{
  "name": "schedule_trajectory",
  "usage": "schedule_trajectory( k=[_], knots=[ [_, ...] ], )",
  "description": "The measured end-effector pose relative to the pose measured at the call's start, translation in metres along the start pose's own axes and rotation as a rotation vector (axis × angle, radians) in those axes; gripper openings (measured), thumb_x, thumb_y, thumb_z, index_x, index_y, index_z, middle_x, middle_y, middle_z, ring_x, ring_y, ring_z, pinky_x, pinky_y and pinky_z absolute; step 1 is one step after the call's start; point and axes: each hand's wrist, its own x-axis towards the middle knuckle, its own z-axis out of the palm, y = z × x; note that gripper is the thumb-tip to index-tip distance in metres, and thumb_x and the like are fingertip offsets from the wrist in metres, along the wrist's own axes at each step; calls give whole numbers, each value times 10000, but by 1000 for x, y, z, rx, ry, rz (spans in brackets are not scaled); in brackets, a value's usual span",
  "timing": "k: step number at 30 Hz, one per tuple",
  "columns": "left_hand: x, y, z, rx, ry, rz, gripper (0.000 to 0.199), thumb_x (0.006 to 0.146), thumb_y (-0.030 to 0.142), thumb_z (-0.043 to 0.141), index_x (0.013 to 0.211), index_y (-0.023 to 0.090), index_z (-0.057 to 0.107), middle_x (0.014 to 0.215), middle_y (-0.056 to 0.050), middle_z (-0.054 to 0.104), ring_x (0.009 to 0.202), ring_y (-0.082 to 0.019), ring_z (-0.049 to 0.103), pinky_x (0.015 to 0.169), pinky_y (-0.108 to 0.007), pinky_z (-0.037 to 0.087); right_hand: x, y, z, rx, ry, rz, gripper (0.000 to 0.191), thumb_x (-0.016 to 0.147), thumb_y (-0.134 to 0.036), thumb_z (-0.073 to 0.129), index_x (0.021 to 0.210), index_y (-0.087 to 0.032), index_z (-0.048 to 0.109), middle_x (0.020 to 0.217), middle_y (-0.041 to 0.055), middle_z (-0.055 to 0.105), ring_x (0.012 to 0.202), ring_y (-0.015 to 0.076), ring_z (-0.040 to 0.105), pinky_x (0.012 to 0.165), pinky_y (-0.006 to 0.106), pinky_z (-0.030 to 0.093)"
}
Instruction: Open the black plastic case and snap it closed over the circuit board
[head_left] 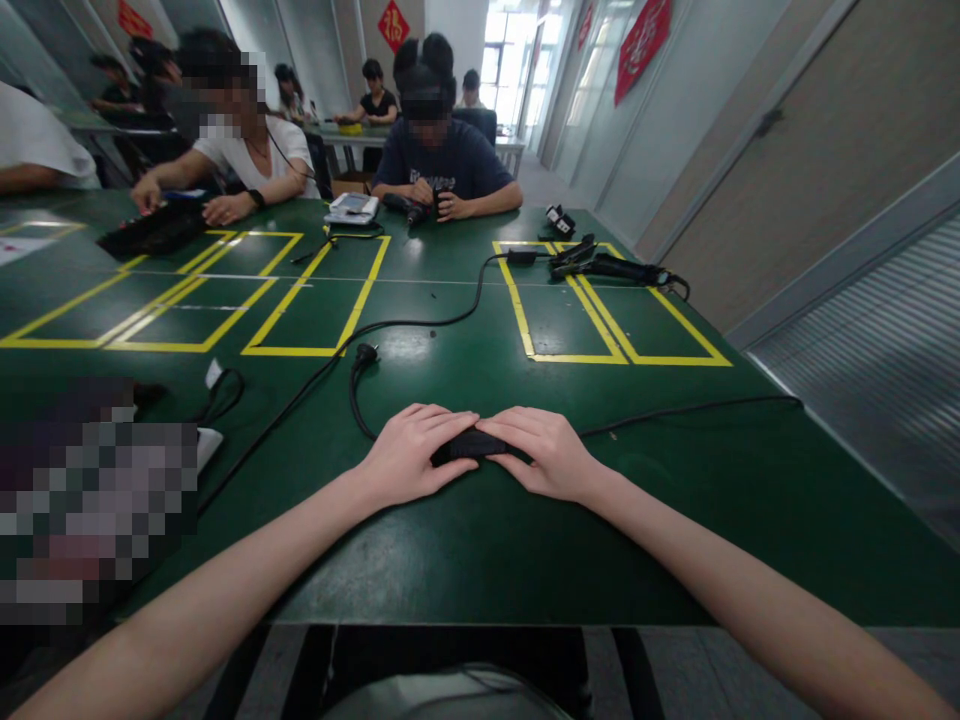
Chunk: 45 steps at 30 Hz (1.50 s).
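A black power adapter lies near the front of the green table, mostly covered by my fingers. My left hand is wrapped round its left end. My right hand grips the right end, and the fingertips of both hands nearly meet over the middle. From the left end a short black cord curves up to a plug resting on the table. A thin black cable runs out to the right, toward the table's edge.
Yellow tape rectangles mark the green table. Another black cable crosses diagonally to a small black box. Black gear lies at the far right. Across the table sit co-workers, one handling a dark item near a black drill-like tool.
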Motion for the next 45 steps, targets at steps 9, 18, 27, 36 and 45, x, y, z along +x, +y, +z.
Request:
schedule_trajectory(
  k=[9, 18, 27, 36, 45],
  knots=[
    [8, 12, -9, -432, -109, -335, 358, 966, 501, 666, 1117, 187, 750, 1013, -51, 761, 901, -214, 695, 813, -321, 540, -2, -1, -9, -191, 36, -226, 298, 1013, -115, 538, 1284, -141, 660, 1230, 138, 762, 1172, 244, 699, 868, 362, 610],
    [3, 11, -2, -183, 151, -94, 256, 854, 366, 842, 891, 185, 664, 827, -22, 690, 829, -218, 620, 771, -353, 494, 1, -2, -5, -6, -129, 75, 321, 1033, -405, 581, 1212, -154, 674, 977, 127, 775, 831, 240, 721, 730, 368, 564],
    [0, 6, -3, -92, 70, -64, 291, 884, 416, 819, 995, 175, 698, 890, -41, 736, 818, -213, 673, 745, -327, 503, 0, -5, -7, -14, -133, 65, 304, 1045, -387, 562, 1209, -152, 664, 1022, 124, 778, 866, 230, 730, 744, 340, 557],
    [2, 3, -9, -40, 286, 96, 385, 978, 350, 686, 1336, 213, 659, 1289, -124, 744, 1195, -285, 678, 1028, -490, 526, -4, 19, -14, 435, -8, 559, 320, 993, -442, 592, 1166, -220, 746, 998, 73, 791, 800, 213, 735, 688, 323, 587],
    [-4, -5, -8, -116, 251, 145, 276, 986, 263, 641, 1245, 236, 729, 1198, -94, 785, 1153, -246, 715, 1003, -454, 569, -17, 79, -97, 568, 679, 1112, 339, 807, -514, 667, 926, -203, 605, 691, 0, 631, 431, 62, 195, 447, 252, 129]
  ],
)
